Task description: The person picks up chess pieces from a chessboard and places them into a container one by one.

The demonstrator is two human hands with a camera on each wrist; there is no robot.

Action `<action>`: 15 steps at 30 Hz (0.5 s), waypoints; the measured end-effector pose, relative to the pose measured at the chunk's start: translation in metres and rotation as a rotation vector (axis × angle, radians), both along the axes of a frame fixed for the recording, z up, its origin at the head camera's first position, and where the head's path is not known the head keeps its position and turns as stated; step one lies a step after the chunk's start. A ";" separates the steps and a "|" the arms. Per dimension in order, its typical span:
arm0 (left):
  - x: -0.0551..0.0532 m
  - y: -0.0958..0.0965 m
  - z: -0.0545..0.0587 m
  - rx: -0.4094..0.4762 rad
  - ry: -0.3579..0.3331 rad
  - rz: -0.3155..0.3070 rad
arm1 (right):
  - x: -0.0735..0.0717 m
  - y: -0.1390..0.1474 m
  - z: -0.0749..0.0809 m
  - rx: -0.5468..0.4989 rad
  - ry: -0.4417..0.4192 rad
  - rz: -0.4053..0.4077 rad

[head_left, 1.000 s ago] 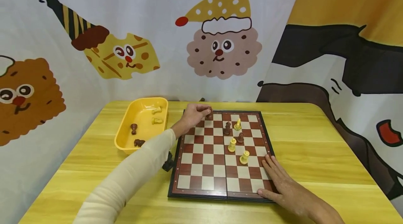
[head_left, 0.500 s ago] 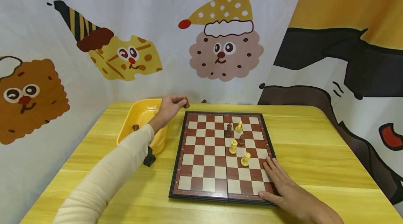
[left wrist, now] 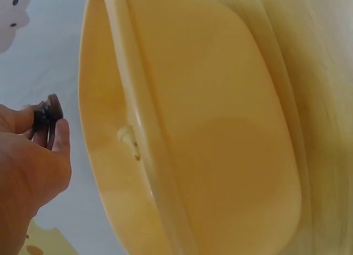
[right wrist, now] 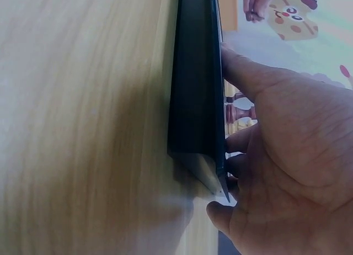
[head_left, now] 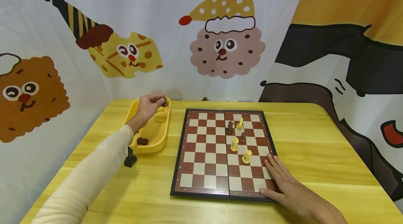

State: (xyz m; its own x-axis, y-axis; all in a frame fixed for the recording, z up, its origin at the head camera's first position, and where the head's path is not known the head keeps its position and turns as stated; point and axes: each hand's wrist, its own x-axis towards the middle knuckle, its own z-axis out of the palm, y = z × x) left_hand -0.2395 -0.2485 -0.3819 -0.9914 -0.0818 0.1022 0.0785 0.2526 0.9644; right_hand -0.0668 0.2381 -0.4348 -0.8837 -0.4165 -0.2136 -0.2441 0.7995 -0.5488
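Observation:
My left hand (head_left: 148,108) pinches a small brown chess piece (head_left: 165,102) between thumb and fingers, above the far end of the yellow tray (head_left: 163,143). In the left wrist view the piece's round brown base (left wrist: 55,107) shows beyond the tray's rim; the fingers hide most of the rest. My right hand (head_left: 288,187) rests with fingers extended on the near right corner of the chessboard (head_left: 201,181). Several chess pieces stand on the board's right half, among them a brown bishop (head_left: 230,127) and a cream rook (head_left: 247,157).
Inside the tray lie a brown piece (head_left: 142,141) and cream pieces (head_left: 160,119). A black block (head_left: 130,158) sits at the left wrist. The yellow wood-grain table (head_left: 311,136) ends at a cartoon-printed curtain (head_left: 141,7) behind it.
My left hand has lifted the brown chess piece off the board's far left part and carried it left to above the tray. The right hand has stayed on the board's corner.

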 end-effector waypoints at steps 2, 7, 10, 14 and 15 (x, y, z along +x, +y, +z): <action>0.002 -0.006 0.001 0.008 -0.006 0.005 | 0.000 0.000 0.000 -0.002 0.012 0.008; 0.007 -0.012 0.006 -0.027 -0.044 0.016 | -0.001 -0.001 0.000 0.000 0.011 0.013; 0.010 -0.012 0.012 -0.009 -0.060 0.019 | -0.001 0.000 0.000 0.006 0.025 0.010; 0.010 -0.011 0.013 0.037 -0.064 0.008 | -0.001 0.000 -0.002 0.006 0.032 0.008; 0.009 -0.012 0.010 0.032 -0.063 -0.001 | -0.001 0.000 -0.002 0.004 0.029 0.007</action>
